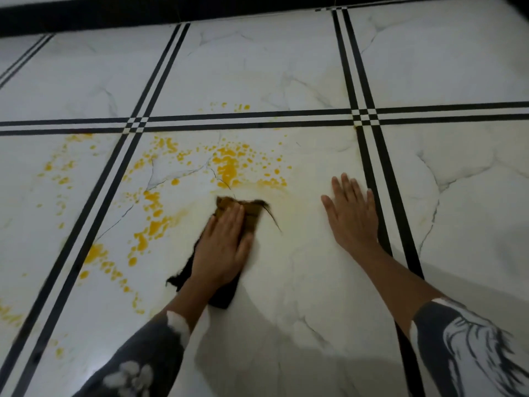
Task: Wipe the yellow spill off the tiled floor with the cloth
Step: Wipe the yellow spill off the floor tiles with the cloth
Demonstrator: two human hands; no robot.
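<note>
A dark cloth [252,214], stained yellow-brown at its far end, lies flat on the white marble-look tiled floor [300,282]. My left hand [221,245] presses down on it with straight fingers. Yellow spill [227,167] spreads in drops and blotches just beyond and to the left of the cloth, reaching over the black-striped joint onto the left tile. A pale yellow smear shows right of the cloth. My right hand [353,214] rests flat on the floor to the right, fingers spread, holding nothing.
Double black stripes [369,167] mark the tile joints, crossing at the far left and far right. A black skirting band [171,15] runs along the far edge of the floor. Small yellow drops [242,107] lie past the far horizontal joint.
</note>
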